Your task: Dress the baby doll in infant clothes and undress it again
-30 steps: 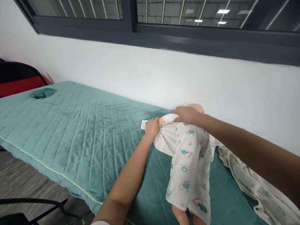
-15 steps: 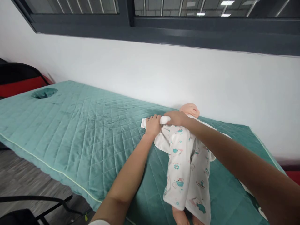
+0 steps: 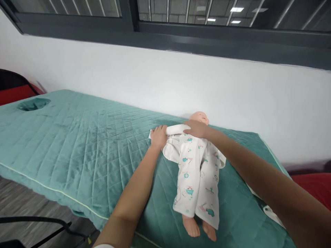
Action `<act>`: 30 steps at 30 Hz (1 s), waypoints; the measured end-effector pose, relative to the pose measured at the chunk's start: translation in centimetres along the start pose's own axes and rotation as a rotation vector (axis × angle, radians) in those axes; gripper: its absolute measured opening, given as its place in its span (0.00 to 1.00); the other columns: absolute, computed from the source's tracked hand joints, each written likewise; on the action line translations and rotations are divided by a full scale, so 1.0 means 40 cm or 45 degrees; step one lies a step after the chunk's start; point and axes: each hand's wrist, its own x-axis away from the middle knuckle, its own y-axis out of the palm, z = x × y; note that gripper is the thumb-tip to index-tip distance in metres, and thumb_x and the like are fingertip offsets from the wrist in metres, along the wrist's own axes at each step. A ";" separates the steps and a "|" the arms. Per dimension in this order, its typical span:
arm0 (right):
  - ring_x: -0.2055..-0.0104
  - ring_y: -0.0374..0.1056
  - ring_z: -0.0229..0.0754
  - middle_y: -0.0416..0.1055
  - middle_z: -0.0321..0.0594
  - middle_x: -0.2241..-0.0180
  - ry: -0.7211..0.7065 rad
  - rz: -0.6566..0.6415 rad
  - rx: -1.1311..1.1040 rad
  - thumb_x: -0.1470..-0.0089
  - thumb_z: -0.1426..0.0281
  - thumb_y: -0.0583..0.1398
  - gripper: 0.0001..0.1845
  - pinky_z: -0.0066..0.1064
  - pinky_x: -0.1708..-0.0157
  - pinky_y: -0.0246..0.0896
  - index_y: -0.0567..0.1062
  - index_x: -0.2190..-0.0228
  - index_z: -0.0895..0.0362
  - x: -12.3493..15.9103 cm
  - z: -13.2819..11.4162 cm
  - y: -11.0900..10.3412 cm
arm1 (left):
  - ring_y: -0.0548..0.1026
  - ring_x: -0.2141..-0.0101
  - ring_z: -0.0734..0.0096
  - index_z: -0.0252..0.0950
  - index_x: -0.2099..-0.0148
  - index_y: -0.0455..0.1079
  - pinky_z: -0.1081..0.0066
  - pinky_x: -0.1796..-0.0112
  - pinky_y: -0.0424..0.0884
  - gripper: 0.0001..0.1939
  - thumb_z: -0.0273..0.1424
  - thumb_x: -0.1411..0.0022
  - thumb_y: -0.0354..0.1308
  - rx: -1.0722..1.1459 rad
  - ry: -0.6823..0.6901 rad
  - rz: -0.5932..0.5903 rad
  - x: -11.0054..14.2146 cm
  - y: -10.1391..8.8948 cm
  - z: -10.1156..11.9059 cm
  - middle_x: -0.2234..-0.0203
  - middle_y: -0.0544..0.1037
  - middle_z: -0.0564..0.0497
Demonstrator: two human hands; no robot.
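Observation:
A baby doll (image 3: 198,172) in a white printed romper lies on its back on a teal quilted bed (image 3: 77,137), head toward the wall, bare feet toward me. My left hand (image 3: 158,136) rests closed over the end of the doll's outstretched white sleeve (image 3: 173,129), pressing it to the bed. My right hand (image 3: 197,128) lies over the doll's shoulder and upper arm, fingers curled round the sleeve near the neck.
The bed runs along a white wall (image 3: 165,82) under a dark window frame. A round face hole (image 3: 33,104) sits at the bed's far left end. A white printed cloth (image 3: 271,210) lies at the right edge. A black chair frame (image 3: 38,224) stands on the floor.
The view swung so the doll now appears further left and fully in sight, feet included. The sleeve has been drawn out straighter along the doll's arm. Both hands stay on the sleeve.

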 end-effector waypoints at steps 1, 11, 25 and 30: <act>0.41 0.64 0.53 0.68 0.49 0.42 0.016 0.055 -0.064 0.37 0.57 0.52 0.25 0.44 0.45 0.60 0.67 0.43 0.55 0.032 0.012 0.004 | 0.71 0.48 0.52 0.43 0.46 0.67 0.53 0.48 0.62 0.19 0.27 0.37 0.49 0.017 -0.012 -0.006 0.001 -0.001 -0.001 0.52 0.76 0.44; 0.39 0.59 0.52 0.66 0.52 0.41 0.444 0.845 -0.339 0.35 0.63 0.47 0.24 0.45 0.37 0.50 0.68 0.44 0.61 0.288 0.161 0.239 | 0.64 0.39 0.59 0.35 0.41 0.65 0.61 0.38 0.57 0.26 0.22 0.43 0.51 0.301 -0.127 0.193 0.059 -0.015 0.010 0.41 0.71 0.44; 0.44 0.62 0.52 0.73 0.45 0.47 0.715 0.994 -0.315 0.48 0.75 0.53 0.24 0.48 0.36 0.40 0.72 0.49 0.55 0.260 0.212 0.272 | 0.72 0.49 0.56 0.34 0.56 0.75 0.56 0.48 0.67 0.14 0.25 0.36 0.49 -0.053 0.769 -0.273 -0.025 -0.095 0.520 0.55 0.78 0.43; 0.46 0.64 0.52 0.73 0.47 0.49 0.742 1.053 -0.381 0.44 0.71 0.52 0.20 0.49 0.38 0.40 0.73 0.51 0.56 0.256 0.216 0.266 | 0.67 0.46 0.50 0.31 0.48 0.72 0.52 0.50 0.66 0.16 0.24 0.35 0.49 -0.383 0.683 -0.421 -0.049 -0.033 0.628 0.47 0.72 0.37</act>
